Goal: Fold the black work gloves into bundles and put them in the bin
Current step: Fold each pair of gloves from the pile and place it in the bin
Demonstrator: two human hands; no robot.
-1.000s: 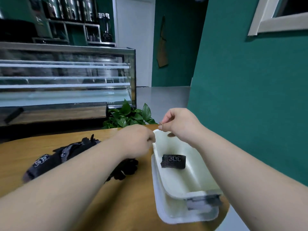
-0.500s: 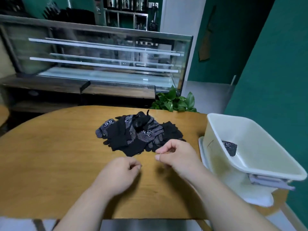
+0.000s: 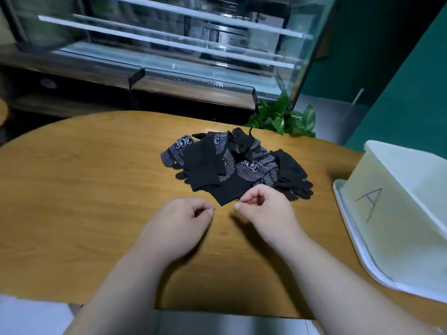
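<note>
Head view: a heap of black work gloves [image 3: 232, 165] lies on the wooden counter [image 3: 84, 189], right of centre and toward its far edge, while the white bin [image 3: 396, 228], marked with a hand-drawn "A", stands at the counter's right edge. The left grip [image 3: 179, 223] and the right grip [image 3: 263, 209] hover just on the near side of the heap, each curled narrow with thumb against forefinger and, as far as can be seen, holding nothing; the right one is closest to the nearest cuff. The gloves look light, limp knit with dotted palms that should resist slipping, so a pinch at the cuff or at the fingertips would likely serve best for lifting one free and folding it. How many gloves make up the tangle is hard to tell. The bin's inside is cut off by the frame. A glass display case [image 3: 169, 44] and a leafy plant [image 3: 283, 117] lie beyond the counter's far edge.
</note>
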